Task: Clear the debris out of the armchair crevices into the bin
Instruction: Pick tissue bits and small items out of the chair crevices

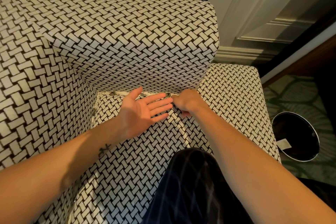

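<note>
Debris (113,94) sits in the armchair (127,32) back crevice, left hand (140,112) open palm-up, right hand (187,102) curled there, grip hidden, bin (291,129) on floor alongside.

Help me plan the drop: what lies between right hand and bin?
In the head view, the armrest lies between right hand and bin.

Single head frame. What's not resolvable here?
All head view:
- Whether the right hand pinches anything: its fingers curl away from the camera at the back crevice, hidden by the hand's own back.
- What the debris in the crevice is: dark specks, too small to identify; the left hand covers the middle stretch.
- Bin contents: the interior is too dark, and only a pale scrap shows.
- Seat front: hidden by the person's dark-clothed leg.
</note>
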A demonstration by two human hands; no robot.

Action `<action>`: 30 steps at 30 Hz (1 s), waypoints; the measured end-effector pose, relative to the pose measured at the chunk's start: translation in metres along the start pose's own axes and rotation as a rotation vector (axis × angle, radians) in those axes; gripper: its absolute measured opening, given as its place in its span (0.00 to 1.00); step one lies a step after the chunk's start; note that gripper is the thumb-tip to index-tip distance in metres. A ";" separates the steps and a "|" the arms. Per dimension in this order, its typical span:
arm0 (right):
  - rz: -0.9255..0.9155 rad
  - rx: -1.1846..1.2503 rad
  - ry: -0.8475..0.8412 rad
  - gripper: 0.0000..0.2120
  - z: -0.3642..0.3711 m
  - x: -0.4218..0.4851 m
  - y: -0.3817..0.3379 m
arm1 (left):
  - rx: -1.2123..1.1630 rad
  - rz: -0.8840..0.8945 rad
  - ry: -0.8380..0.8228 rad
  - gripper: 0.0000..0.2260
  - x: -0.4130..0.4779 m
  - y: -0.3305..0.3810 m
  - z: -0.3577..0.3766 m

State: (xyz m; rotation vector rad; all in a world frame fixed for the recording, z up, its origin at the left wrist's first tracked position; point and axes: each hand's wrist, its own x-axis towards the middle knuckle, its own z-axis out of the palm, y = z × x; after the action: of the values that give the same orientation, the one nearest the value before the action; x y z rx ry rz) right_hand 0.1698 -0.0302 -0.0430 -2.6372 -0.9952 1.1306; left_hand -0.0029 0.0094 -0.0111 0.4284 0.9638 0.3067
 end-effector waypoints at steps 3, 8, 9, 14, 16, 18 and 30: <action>0.008 -0.004 -0.006 0.23 -0.001 0.004 0.001 | 0.004 -0.004 0.007 0.31 0.000 0.001 -0.001; 0.037 0.274 -0.122 0.13 -0.011 0.008 0.021 | 0.036 -0.007 -0.005 0.32 0.001 0.002 -0.004; 0.017 0.304 -0.128 0.12 -0.010 0.009 0.027 | 0.042 -0.005 -0.005 0.32 0.001 0.003 -0.004; -0.059 0.414 -0.126 0.25 -0.003 0.009 0.043 | 0.073 0.006 0.002 0.32 0.001 0.001 -0.005; -0.051 0.389 -0.135 0.23 -0.005 0.008 0.039 | 0.080 0.002 0.003 0.32 0.002 0.000 -0.005; -0.019 0.351 -0.158 0.17 -0.009 0.008 0.030 | 0.071 0.004 0.004 0.32 0.003 0.000 -0.005; -0.058 0.478 0.091 0.15 0.010 0.019 0.041 | 0.038 0.001 0.005 0.32 0.004 -0.001 -0.006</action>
State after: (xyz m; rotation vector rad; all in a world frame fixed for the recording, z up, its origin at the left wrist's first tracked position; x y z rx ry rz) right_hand 0.1942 -0.0523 -0.0761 -2.2408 -0.6754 1.0657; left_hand -0.0054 0.0119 -0.0171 0.4630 0.9754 0.2905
